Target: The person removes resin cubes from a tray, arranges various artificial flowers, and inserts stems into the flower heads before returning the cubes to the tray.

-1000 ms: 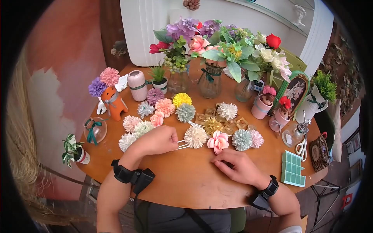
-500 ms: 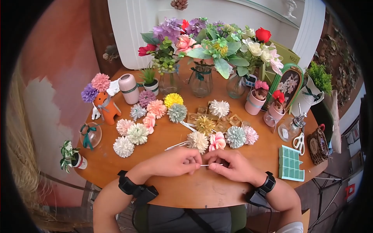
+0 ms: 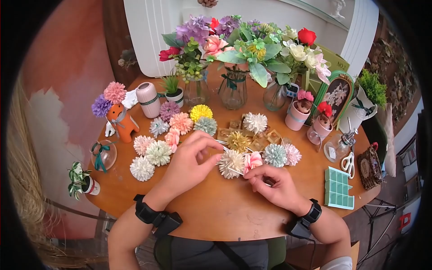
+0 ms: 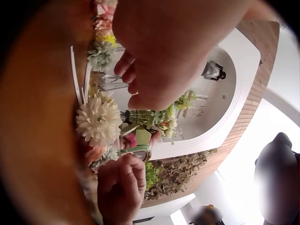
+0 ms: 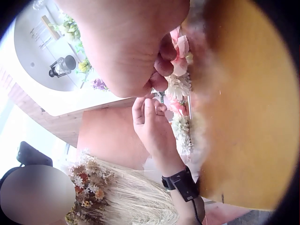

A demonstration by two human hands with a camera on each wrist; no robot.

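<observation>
My right hand (image 3: 275,188) pinches one end of a thin white stick (image 3: 236,171), which crosses in front of a cream pompom flower (image 3: 231,161). A pink rose (image 3: 253,160) lies just beyond the fingers. To the left, my left hand (image 3: 191,162) hovers over the table with its fingers loosely bent and nothing visible between them. Its fingertips are close to more white sticks beside the cream flower. In the left wrist view, long white sticks (image 4: 74,70) extend from beside that flower. A gold flower (image 3: 238,141) sits behind it.
Pompom flowers (image 3: 158,153) cluster left of my left hand. Amber blocks (image 3: 258,145) lie behind the rose. At the right are a mint compartment tray (image 3: 327,184), white-handled scissors (image 3: 348,164) and a glass spray bottle (image 3: 336,148). Flower-filled glass vases (image 3: 233,94) line the back.
Half a second ago both hands met over the front of the table at a white stick. My left hand has since moved away up and left; my right hand keeps the stick, slightly farther forward.
</observation>
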